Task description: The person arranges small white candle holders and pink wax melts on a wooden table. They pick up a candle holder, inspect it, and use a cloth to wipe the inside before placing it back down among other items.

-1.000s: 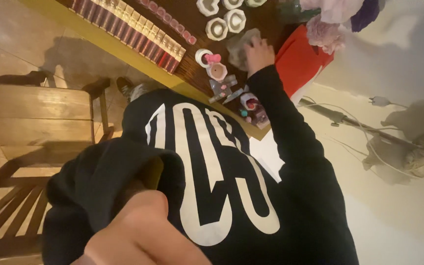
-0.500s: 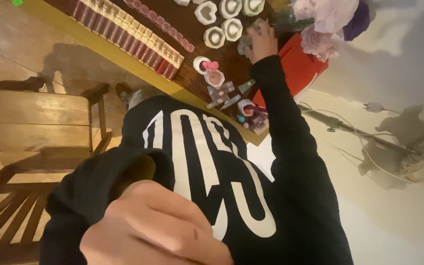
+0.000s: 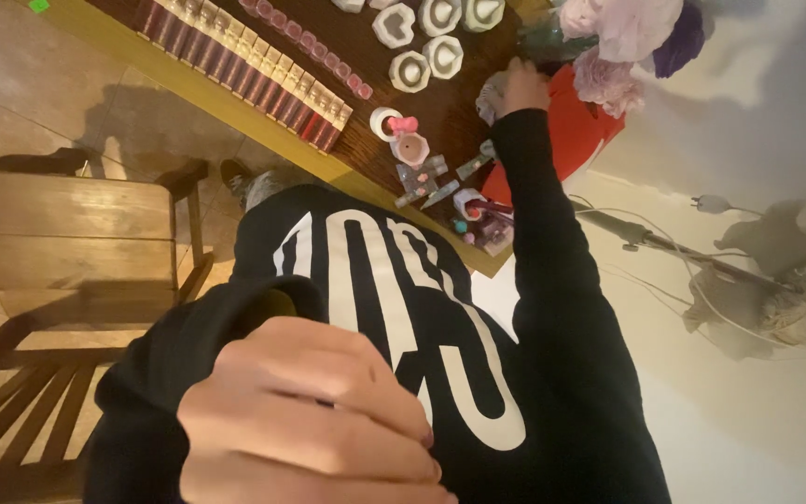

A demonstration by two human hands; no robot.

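Observation:
My left hand is very close to the camera at the bottom, its fingers curled into a fist with nothing visible in it, in front of my black sweatshirt with white print. My right hand, in a black sleeve, reaches out over the dark wooden table. Its fingers rest on a small pale translucent thing beside a red bag; whether they grip it is unclear. White heart-shaped holders lie just left of that hand.
Rows of red and cream tubes line the table's near edge. A pink pot with a bow and small trinkets sit nearby. Pink and purple fabric puffs are beyond. A wooden chair stands left; cables and a stand lie right.
My left fist has come up closer to the camera and fills more of the view. My right hand stays on the pale thing while the view shifts slightly.

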